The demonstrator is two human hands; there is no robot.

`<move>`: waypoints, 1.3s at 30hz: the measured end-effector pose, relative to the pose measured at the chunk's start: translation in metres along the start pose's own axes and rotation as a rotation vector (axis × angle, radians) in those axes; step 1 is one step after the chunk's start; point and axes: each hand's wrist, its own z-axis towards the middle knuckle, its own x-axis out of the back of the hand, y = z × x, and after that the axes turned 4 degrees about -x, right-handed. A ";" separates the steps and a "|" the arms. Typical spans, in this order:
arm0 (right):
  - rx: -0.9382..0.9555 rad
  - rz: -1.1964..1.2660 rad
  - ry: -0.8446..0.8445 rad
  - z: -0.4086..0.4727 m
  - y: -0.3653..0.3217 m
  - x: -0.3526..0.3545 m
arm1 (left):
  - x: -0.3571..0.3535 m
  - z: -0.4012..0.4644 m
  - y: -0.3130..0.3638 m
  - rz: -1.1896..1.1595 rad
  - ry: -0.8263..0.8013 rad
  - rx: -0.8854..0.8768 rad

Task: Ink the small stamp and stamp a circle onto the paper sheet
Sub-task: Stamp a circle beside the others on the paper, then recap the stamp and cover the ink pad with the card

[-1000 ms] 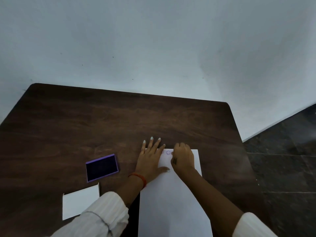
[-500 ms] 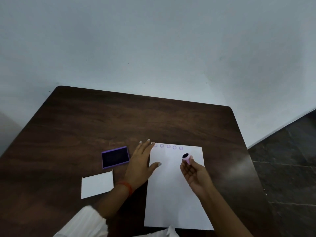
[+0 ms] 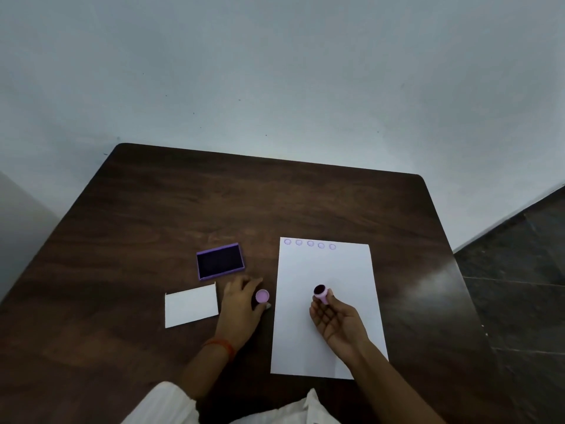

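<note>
A white paper sheet (image 3: pixel 324 270) lies on the dark wooden table (image 3: pixel 275 203), with a row of several purple circles (image 3: pixel 310 243) along its far edge. My right hand (image 3: pixel 337 324), palm up above the sheet, pinches the small pink stamp (image 3: pixel 321 293) at its fingertips, dark inked face turned up. The open purple ink pad (image 3: pixel 220 261) sits left of the sheet. My left hand (image 3: pixel 241 310) rests on the table between pad and sheet, its fingers around a small pink round cap (image 3: pixel 262 296).
A white card or lid (image 3: pixel 191 306) lies on the table left of my left hand. A pale wall stands behind the table's far edge. Dark tiled floor (image 3: pixel 519 270) shows to the right.
My right hand lifted the stamp off the sheet's far edge and drew back, turning it face up. My left hand left the sheet and went to the pink cap beside it.
</note>
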 end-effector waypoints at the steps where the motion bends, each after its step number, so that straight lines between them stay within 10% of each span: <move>1: 0.004 -0.008 0.001 0.000 0.000 0.000 | -0.001 0.000 -0.001 -0.001 0.006 0.000; 11: 0.077 -0.101 0.002 0.001 0.002 -0.003 | 0.009 -0.002 0.008 -0.108 0.033 -0.009; 25: 0.687 -1.147 0.048 -0.006 0.024 -0.064 | 0.039 -0.018 0.040 -0.369 0.135 -0.017; 39: 0.667 -1.184 -0.043 -0.008 0.019 -0.069 | 0.055 -0.020 0.034 -0.580 0.036 0.075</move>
